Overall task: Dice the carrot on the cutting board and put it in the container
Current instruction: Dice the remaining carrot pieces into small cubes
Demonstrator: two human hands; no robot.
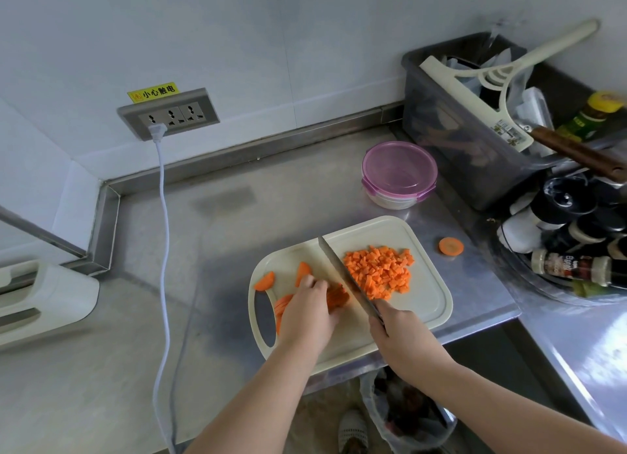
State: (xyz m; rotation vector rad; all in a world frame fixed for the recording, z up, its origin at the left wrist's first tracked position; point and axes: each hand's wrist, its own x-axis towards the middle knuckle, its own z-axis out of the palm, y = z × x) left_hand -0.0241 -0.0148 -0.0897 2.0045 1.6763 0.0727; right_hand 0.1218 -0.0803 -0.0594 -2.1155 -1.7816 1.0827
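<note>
Both hands are at work on a cream plastic cutting board (424,294), held apart from each other with a knife blade between them. The left hand (307,306) lies knuckles-up with its fingers curled down. It holds a small bundle of carrot strips (339,295) against the board, and the strips poke out from under its fingertips toward the right hand. The right hand (402,335) is wrapped around the handle of a kitchen knife (342,270). The long blade runs away from the person and slants left, its edge down at the strips, just beside the left fingertips.

Across the blade from the left hand, just beyond the right hand, sits a heap of diced carrot (380,270), small orange cubes spread on the board. Left of and just beyond the left hand lie 2 half-round carrot pieces (264,281). More flat carrot slices (283,306) show from beneath the left palm.

Beyond the board, past the knife tip and farther from both hands, stands the round container (399,173). It is a clear bowl with a purple clip lid on it, well apart from the carrot. Right of the dice, off the board on the steel counter (203,318), lies 1 round carrot end (451,246).
</note>
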